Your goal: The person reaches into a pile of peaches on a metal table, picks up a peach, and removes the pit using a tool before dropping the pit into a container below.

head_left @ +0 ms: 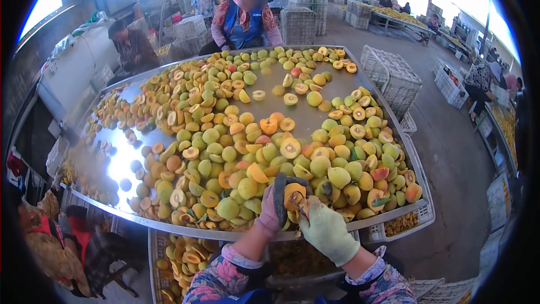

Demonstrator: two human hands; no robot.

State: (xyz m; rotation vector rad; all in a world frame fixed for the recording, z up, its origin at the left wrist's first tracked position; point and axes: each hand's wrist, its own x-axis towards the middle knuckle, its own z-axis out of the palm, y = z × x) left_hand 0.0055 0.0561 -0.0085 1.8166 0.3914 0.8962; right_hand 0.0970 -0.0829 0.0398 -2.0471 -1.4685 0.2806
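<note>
My left hand [274, 205], in a pink and dark grey glove, is closed around a halved yellow peach [294, 196] at the near edge of the metal table [214, 235]. Pressed close to it is my right hand [328, 233], in a pale green glove, its fingers closed on a thin metal pitting tool [304, 208]. The tool's tip meets the cut side of the peach, and its handle is mostly hidden in the glove. Halved and whole-looking peaches [228, 208] lie heaped beyond both hands, many showing brown stones.
Below the near edge stands a crate [154, 273] of peach halves. Another crate [430, 214] holding brown pieces sits under the right corner. Stacked white crates [391, 73] flank the table's right side. A person [244, 19] sits across the table; others sit at the left.
</note>
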